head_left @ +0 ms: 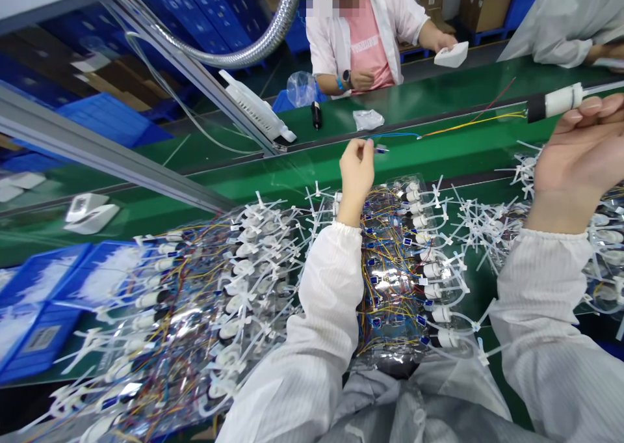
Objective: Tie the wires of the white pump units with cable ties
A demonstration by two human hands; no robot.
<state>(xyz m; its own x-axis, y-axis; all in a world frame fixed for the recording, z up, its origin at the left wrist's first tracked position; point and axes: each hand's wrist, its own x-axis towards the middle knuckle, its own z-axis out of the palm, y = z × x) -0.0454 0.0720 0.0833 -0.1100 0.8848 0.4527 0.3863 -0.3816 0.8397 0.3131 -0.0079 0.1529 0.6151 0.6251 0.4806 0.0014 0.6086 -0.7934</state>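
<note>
My left hand (357, 173) is above the middle rows, its thumb and fingers pinched at the end of a thin blue wire (397, 134). A small dark blue piece (381, 149) shows beside its fingertips. From there the wire meets yellow-orange wires (472, 125), which stretch right to a white cylinder with a black end (563, 99). My right hand (580, 147), palm turned up, has its fingers curled at that cylinder; the far side of the grip is hidden. A loose red wire (497, 97) sticks up between the hands.
Wired white-and-black assemblies with cable ties lie in rows on clear bags (390, 267), with more at left (195, 319) and right. Blue bins (43, 339) hold white ties. A metal post (160, 176) slants at left. Across the line, a person holds a white part (451, 54).
</note>
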